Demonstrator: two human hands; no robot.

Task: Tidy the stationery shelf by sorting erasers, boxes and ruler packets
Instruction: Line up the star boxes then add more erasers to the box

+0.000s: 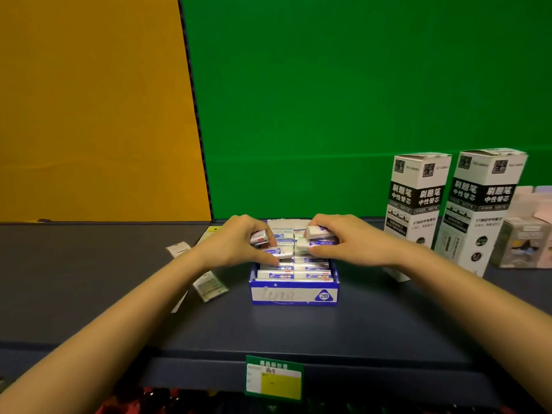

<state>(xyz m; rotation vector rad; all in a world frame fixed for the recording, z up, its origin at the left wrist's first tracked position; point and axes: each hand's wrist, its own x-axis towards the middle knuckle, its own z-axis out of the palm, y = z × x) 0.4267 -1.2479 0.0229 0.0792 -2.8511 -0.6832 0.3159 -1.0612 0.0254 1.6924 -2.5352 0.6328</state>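
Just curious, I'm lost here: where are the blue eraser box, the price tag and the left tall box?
blue eraser box (294, 295): head view, front wall.
price tag (280, 383): head view, yellow patch.
left tall box (430, 198): head view, black band.

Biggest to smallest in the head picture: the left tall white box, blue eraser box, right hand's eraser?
1. left tall white box
2. blue eraser box
3. eraser in the right hand

Arms extended; left hand (236, 243), right hand (351, 241) curled.
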